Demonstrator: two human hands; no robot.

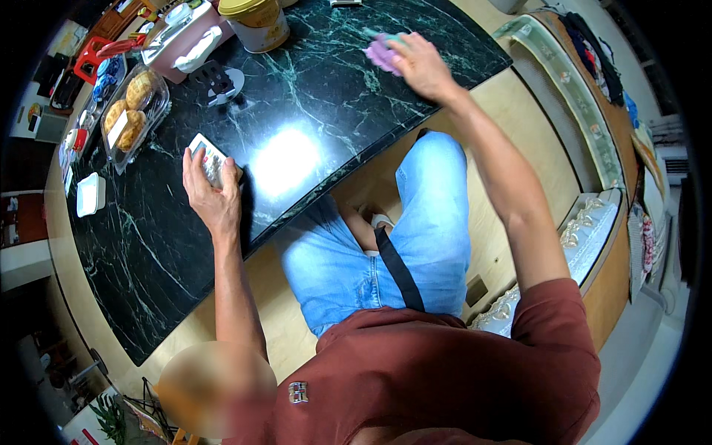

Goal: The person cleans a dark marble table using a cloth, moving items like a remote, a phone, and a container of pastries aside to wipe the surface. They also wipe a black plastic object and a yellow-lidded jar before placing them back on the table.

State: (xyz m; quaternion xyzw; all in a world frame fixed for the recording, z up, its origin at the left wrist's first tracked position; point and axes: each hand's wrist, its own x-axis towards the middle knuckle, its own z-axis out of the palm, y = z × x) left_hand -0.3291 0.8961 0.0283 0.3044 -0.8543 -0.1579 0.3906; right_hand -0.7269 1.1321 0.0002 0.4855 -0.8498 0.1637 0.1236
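My left hand [214, 194] grips a white calculator [213, 165] by its sides, thumb on one edge and fingers on the other. Its keys and small display face up; whether it touches the tabletop I cannot tell. Farther off at the right, my right hand [421, 64] holds a purple cloth [381, 54] with a teal part against the dark green marble table [334, 83]. The fingers partly cover the cloth. A bright light reflection lies on the stone between my hands.
A clear plastic box of bread rolls [133, 111], a small white tray [90, 194], and a black slotted phone stand [214, 82] are at the left. Behind them stand a pink tissue box [181, 44] and a yellow-lidded tub [256, 28]. A cushioned wooden bench [573, 83] stands at the right.
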